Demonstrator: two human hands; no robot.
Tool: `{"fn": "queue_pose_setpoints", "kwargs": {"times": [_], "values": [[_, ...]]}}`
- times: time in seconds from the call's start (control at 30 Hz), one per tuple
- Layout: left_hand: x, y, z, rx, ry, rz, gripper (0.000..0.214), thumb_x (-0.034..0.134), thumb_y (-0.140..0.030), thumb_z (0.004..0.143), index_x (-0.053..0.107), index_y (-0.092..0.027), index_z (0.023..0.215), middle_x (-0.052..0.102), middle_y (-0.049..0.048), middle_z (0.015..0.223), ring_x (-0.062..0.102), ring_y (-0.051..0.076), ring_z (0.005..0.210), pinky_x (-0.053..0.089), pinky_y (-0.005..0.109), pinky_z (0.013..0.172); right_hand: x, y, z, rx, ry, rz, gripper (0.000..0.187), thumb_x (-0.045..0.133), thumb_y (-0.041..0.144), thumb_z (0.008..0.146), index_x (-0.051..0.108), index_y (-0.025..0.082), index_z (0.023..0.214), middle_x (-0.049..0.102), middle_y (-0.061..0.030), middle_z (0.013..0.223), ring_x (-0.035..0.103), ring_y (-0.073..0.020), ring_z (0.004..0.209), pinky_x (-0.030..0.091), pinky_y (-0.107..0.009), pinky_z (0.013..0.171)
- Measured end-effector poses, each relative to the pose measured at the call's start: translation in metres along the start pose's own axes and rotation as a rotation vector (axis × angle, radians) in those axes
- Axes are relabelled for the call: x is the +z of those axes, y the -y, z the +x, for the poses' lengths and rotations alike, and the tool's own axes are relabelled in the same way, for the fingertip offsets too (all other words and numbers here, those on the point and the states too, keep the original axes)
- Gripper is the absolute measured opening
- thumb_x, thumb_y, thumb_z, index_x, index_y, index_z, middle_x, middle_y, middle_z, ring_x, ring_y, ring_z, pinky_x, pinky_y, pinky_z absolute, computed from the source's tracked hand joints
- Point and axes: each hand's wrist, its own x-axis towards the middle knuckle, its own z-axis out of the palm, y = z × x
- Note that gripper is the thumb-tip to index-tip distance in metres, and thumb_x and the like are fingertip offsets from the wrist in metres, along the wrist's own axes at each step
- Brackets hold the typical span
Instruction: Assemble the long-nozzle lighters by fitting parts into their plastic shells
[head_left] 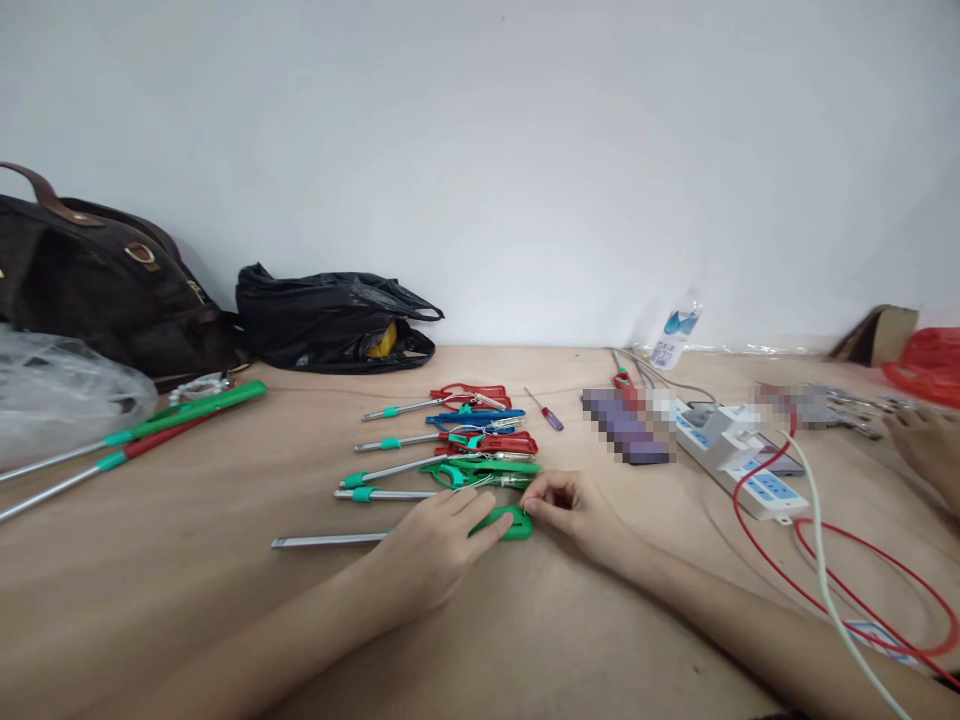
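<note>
My left hand [439,545] rests on a green-handled tool [508,523] whose metal rod [330,541] runs out to the left on the tan table [225,600]; its fingers curl over the handle. My right hand [570,505] pinches the right end of the same green handle with its fingertips. Just beyond my hands lies a row of several similar tools with red, blue and green handles [480,445] and metal rods with teal collars.
A small purple-handled screwdriver [545,411], a white power strip [739,455] with red and white cables [825,590], a water bottle [676,335], black plastic bag [330,320], dark handbag [97,285], long green rods [150,430]. Another person's hand [926,445] at right edge.
</note>
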Motion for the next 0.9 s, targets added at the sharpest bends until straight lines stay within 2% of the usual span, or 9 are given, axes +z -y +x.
{"fn": "queue_pose_setpoints", "kwargs": {"times": [0.33,0.9], "values": [[-0.0004,-0.0007,-0.0004,-0.01,0.022,-0.002,0.035,0.033,-0.007,0.088,0.057,-0.014,0.113,0.055,0.0079,0.087,0.052,0.02,0.077,0.044,0.031,0.066,0.0019,0.0024,-0.0015,0.029,0.009,-0.023,0.028,0.063,0.043,0.081,0.064,0.016,0.072,0.049,0.0029,0.057,0.038,-0.0098,0.053,0.028,-0.023,0.049],[-0.0003,-0.0004,0.0004,-0.005,-0.003,0.018,0.032,0.036,-0.008,0.088,0.059,-0.014,0.11,0.054,0.0068,0.084,0.051,0.019,0.073,0.042,0.029,0.062,0.0061,0.0056,-0.0027,-0.017,0.004,-0.096,0.013,0.06,0.026,0.082,0.058,0.018,0.073,0.048,0.0038,0.06,0.042,-0.011,0.056,0.031,-0.024,0.051]]}}
